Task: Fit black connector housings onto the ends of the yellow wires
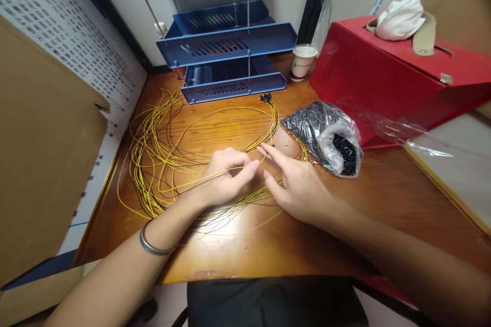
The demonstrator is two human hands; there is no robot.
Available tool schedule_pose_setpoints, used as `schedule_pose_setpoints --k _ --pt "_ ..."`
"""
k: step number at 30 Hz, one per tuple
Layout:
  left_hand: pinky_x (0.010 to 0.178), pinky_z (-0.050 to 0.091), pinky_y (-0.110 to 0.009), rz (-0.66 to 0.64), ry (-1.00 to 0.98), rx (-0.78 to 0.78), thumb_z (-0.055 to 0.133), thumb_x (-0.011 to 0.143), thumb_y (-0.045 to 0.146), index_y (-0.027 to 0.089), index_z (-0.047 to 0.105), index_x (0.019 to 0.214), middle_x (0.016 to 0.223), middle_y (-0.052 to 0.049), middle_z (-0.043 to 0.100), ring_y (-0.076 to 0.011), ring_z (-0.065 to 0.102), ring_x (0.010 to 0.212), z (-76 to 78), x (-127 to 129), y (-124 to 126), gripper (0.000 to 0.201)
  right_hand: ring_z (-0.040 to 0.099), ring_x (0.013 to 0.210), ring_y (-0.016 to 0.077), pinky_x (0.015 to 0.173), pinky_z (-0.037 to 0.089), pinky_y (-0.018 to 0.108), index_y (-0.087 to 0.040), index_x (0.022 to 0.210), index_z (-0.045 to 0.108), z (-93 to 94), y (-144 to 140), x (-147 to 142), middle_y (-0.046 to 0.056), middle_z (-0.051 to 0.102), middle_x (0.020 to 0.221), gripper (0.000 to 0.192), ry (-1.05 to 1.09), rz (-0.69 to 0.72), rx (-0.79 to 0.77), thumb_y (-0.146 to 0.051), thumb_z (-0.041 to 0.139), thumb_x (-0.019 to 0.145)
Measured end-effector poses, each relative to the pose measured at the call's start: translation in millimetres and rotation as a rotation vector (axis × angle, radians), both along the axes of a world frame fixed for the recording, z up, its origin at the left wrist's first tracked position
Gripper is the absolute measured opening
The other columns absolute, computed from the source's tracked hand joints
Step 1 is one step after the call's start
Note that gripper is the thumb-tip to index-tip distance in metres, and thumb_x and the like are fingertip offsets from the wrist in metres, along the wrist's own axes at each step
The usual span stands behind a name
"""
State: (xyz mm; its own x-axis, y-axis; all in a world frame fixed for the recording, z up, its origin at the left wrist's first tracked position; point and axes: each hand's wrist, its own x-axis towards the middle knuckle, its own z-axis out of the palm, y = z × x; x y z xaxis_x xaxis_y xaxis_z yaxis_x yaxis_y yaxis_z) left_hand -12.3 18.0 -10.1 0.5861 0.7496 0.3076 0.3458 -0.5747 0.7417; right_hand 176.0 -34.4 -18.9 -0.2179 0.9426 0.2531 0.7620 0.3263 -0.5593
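Observation:
My left hand (229,176) pinches a thin yellow wire (199,180) and a dark one between thumb and forefinger; their short ends stick out toward my right hand. Close by on the right, my right hand (297,183) has its thumb and fingers apart, fingertips near the wire ends. A small black piece (273,146) shows just behind those fingertips; whether it is touched I cannot tell. Beneath and around both hands lies a loose coil of yellow and black wires (143,163). One bunch of wires ends in black connectors (265,97) at the back.
Right of the coil lies a clear plastic bag (326,135) full of small black parts, its mouth open. A red tissue box (376,76), a paper cup (302,63) and a blue tiered tray rack (230,45) stand behind. Cardboard (46,148) borders the left.

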Motion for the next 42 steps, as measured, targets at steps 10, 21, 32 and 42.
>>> schedule_pose_setpoints --k 10,21,32,42 --pt "0.07 0.037 -0.025 -0.071 0.155 0.018 0.072 0.084 0.056 0.016 0.06 0.065 0.061 0.004 0.062 -0.0098 0.053 0.059 -3.2 0.0 2.7 0.046 0.07 0.116 0.0341 0.094 0.059 0.048 -0.009 0.153 0.04 0.0 -5.8 -2.8 0.016 0.06 0.144 0.066 -0.061 0.098 -0.043 -0.022 0.051 0.09" --pt "0.077 0.038 -0.029 -0.13 0.072 0.071 0.038 0.104 0.029 0.016 0.057 0.06 0.059 0.0 0.063 -0.0103 0.052 0.059 -1.3 -0.1 2.3 0.051 0.069 0.119 0.0315 0.1 0.057 0.048 -0.01 0.154 0.04 -0.7 -7.0 -3.2 0.016 0.057 0.148 0.062 -0.03 0.086 0.013 -0.027 0.05 0.095" --pt "0.077 0.04 -0.03 -0.045 0.103 0.112 0.049 0.099 0.034 0.017 0.066 0.067 0.059 -0.001 0.066 -0.0123 0.055 0.059 -0.5 -0.6 1.1 0.04 0.066 0.122 0.0341 0.103 0.054 0.051 -0.008 0.153 0.041 -0.7 -4.4 -2.7 0.017 0.056 0.148 0.065 -0.023 0.066 0.011 -0.03 0.053 0.093" --pt "0.074 0.037 -0.028 -0.088 0.089 0.122 0.042 0.101 0.027 0.017 0.055 0.061 0.057 0.001 0.06 -0.01 0.051 0.057 -3.1 0.5 3.3 0.043 0.068 0.121 0.0307 0.098 0.058 0.046 -0.009 0.154 0.038 -0.5 -7.3 -3.7 0.016 0.056 0.149 0.065 -0.014 0.139 0.01 -0.029 0.053 0.095"
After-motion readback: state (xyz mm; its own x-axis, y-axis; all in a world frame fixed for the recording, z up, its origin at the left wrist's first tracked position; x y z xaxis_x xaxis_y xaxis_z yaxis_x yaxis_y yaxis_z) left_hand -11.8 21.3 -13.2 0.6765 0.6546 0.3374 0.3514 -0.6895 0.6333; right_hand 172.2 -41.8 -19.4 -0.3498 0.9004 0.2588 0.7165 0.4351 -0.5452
